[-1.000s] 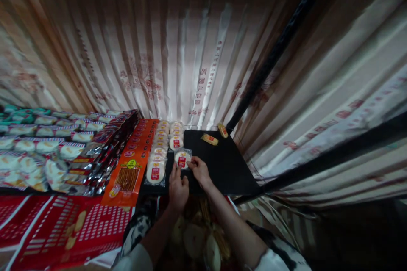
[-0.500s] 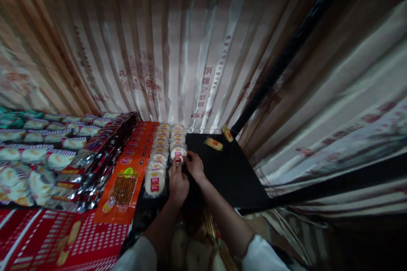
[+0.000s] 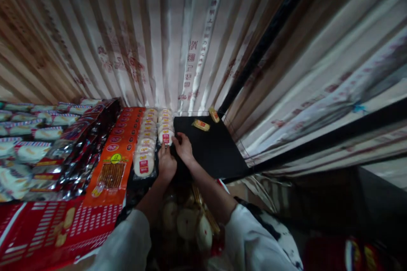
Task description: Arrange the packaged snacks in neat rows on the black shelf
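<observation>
Two rows of clear-wrapped round white rice crackers with red labels lie overlapping on a black tabletop (image 3: 219, 156). At the near end of the right row is a wrapped rice cracker (image 3: 165, 136), with both my hands on it. My left hand (image 3: 167, 164) has its fingertips at the near edge, fingers bent. My right hand (image 3: 183, 146) is closed at the right edge, its fingers curled around the wrapper's side. The grip itself is partly hidden and dim. Beside them runs the left row of rice crackers (image 3: 144, 164), touched by neither hand.
Left of the rows lie an orange snack packet (image 3: 110, 169), shiny dark packets (image 3: 73, 152) and white wrapped snacks (image 3: 32, 150). Two small yellow packets (image 3: 201, 125) sit at the back. A curtain (image 3: 152, 42) and a black pole (image 3: 254, 59) stand behind. Round wrapped items (image 3: 187, 222) show below my arms.
The view has shifted, so the table and hands appear further left and higher. Both hands stay at the same rice cracker, with hardly any movement against the rows.
</observation>
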The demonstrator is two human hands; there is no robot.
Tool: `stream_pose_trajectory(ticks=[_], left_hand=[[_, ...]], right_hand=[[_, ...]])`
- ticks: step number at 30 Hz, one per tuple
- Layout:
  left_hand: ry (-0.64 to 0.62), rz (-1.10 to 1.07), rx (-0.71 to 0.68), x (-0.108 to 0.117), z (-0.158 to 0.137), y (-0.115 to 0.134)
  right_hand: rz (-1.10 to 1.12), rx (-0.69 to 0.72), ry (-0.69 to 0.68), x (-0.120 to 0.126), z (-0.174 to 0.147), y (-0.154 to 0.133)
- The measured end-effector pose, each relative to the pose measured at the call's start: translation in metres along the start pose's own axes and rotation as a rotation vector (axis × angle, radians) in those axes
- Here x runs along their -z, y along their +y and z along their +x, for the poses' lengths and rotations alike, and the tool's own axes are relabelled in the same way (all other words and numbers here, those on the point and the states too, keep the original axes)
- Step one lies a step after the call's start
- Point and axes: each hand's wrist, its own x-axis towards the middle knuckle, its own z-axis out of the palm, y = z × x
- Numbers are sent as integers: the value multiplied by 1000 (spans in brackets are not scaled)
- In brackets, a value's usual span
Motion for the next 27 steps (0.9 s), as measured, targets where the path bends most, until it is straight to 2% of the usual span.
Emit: stream_pose_trajectory(ticks=[5, 8, 10, 13, 15, 18, 20, 23, 27], left_hand=[[33, 58, -107, 7, -25, 9], [-44, 7, -221, 8, -55, 14], [-150, -46, -276, 5, -78, 15], [-314, -52, -285, -3, -111, 15], [-401, -19, -282, -8, -131, 17], [-492, 19, -263, -14, -153, 22], [-524, 25, -244, -16, -163, 25], [-548, 40, -224, -18, -172, 26], [-537, 55, -228, -16, -175, 21]], right_hand=[[171, 81, 94, 34, -49, 19], [208, 102, 141, 67, -91, 40], [124, 81, 179, 90, -118, 59], [-112, 67, 200, 121, -151, 90], [-291, 15, 144, 136, -168, 106], [-496, -91, -28, 145, -185, 119], [-588, -125, -93, 144, -192, 118], [-677, -96, -67, 138, -198, 111], [-690, 9, -27, 136, -201, 106]])
